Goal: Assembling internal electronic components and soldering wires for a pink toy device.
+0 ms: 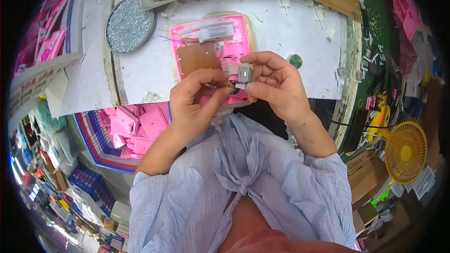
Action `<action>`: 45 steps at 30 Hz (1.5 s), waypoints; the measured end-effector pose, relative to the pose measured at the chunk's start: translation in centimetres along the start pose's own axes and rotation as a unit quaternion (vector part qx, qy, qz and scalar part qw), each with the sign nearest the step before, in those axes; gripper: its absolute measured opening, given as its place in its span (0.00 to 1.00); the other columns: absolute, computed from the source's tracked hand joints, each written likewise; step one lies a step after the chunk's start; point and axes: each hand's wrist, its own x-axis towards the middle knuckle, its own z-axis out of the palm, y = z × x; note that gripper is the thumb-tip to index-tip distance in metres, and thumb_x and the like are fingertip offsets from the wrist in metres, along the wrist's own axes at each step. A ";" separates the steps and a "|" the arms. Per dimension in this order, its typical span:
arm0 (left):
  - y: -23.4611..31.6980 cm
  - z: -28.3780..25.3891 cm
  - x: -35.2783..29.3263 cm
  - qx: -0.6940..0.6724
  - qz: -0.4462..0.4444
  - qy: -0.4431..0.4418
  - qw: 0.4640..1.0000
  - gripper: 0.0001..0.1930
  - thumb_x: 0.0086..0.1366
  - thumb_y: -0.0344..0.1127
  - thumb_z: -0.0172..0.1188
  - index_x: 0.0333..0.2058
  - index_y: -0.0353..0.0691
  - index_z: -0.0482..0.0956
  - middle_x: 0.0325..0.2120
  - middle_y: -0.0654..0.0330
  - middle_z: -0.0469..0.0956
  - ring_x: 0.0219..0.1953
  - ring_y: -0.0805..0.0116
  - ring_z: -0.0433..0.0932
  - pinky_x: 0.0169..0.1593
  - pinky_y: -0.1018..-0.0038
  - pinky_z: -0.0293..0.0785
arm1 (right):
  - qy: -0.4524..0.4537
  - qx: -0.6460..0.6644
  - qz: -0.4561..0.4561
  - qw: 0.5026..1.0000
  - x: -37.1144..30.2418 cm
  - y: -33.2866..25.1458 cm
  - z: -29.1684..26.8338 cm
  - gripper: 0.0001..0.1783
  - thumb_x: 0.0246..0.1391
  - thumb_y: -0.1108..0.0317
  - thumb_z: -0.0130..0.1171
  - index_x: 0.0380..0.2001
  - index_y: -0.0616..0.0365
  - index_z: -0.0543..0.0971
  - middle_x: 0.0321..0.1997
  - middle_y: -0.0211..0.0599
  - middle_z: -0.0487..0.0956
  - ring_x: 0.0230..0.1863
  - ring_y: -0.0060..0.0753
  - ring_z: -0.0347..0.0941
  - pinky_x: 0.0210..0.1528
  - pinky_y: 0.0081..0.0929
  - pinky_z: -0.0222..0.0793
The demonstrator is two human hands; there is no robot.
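Right grip (281,86), grey motor (244,73) pinched in it, pink casing (243,35) beneath

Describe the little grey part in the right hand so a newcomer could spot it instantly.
Find the white tabletop, then the pink casing on it. Over the casing's near right side, the right hand holds a small boxy grey part. Unlike the longer grey piece lying toward the casing's far edge, it is short, blocky and held in the hand.
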 end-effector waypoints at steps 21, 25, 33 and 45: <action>-0.6 -2.1 1.0 0.286 0.311 -0.032 0.906 0.15 0.54 0.19 0.70 0.41 0.35 0.78 0.34 0.52 0.83 0.35 0.51 0.84 0.38 0.66 0.80 | -0.030 -0.345 0.022 0.938 1.2 -2.9 1.6 0.21 0.52 0.70 0.73 0.50 0.60 0.81 0.30 0.30 0.82 0.29 0.16 0.75 0.28 0.16 0.66; -0.1 -2.2 1.1 0.221 0.280 -0.025 0.934 0.14 0.56 0.19 0.69 0.40 0.36 0.78 0.35 0.53 0.84 0.36 0.54 0.84 0.38 0.67 0.81 | -0.057 -0.416 -0.142 0.896 0.9 -2.2 1.8 0.19 0.49 0.71 0.75 0.46 0.60 0.82 0.28 0.32 0.81 0.25 0.20 0.75 0.28 0.20 0.70; 0.6 -2.8 1.4 0.170 0.158 -0.106 0.967 0.14 0.55 0.19 0.68 0.39 0.37 0.76 0.40 0.52 0.81 0.41 0.55 0.81 0.44 0.66 0.78 | -0.121 -0.513 -0.366 0.767 1.5 -1.5 0.6 0.20 0.42 0.75 0.75 0.41 0.57 0.81 0.36 0.36 0.82 0.35 0.40 0.80 0.36 0.31 0.78; -0.3 -2.5 1.4 0.198 0.195 -0.058 0.959 0.16 0.49 0.20 0.73 0.37 0.36 0.81 0.43 0.52 0.73 0.43 0.59 0.76 0.45 0.70 0.76 | -0.071 -0.544 -0.401 0.734 1.2 -0.3 -1.0 0.19 0.44 0.75 0.74 0.42 0.56 0.82 0.41 0.38 0.82 0.36 0.43 0.80 0.37 0.34 0.79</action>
